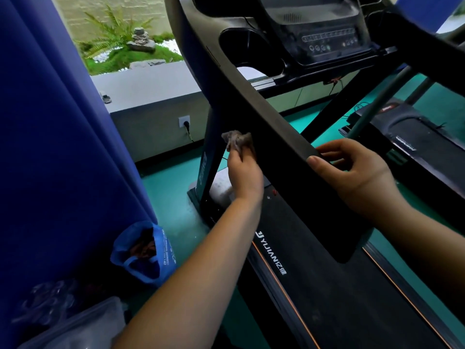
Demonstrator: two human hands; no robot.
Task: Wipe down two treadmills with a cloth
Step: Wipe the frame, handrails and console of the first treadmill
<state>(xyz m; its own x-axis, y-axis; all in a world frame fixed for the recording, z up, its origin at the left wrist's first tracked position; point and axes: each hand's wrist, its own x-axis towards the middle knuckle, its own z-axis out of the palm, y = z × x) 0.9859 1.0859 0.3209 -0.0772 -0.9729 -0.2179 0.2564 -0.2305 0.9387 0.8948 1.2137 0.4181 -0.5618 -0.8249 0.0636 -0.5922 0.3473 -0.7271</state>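
Nearest, at the lower left, one clear plastic bag [83, 326] lies crumpled, and just beyond it one blue bag [143, 253] stands open on the green floor [163, 187] against a tall blue curtain [50, 122] that fills the left side. Two bare forearms reach forward over the dark deck of the near treadmill [314, 285], which has orange stripes along its edges. The left hand [245, 172] pinches the one cloth [237, 142], a crumpled grey-brown rag, and presses it against the left face of the sloping black handrail [276, 127]. The right hand [357, 172] grips the near end of that same handrail, thumb on top and fingers curled underneath. Farther right, a second treadmill [412, 157] sits on the floor, so two treadmills show in all. Beyond the hands the near treadmill's console [327, 39] rises, with a round cup holder [241, 44] on its left. On the low far wall is one outlet [184, 121] with a plug in it. Past the ledge [141, 84], a fern [118, 31] and a stone stack [141, 41] stand in a small garden.
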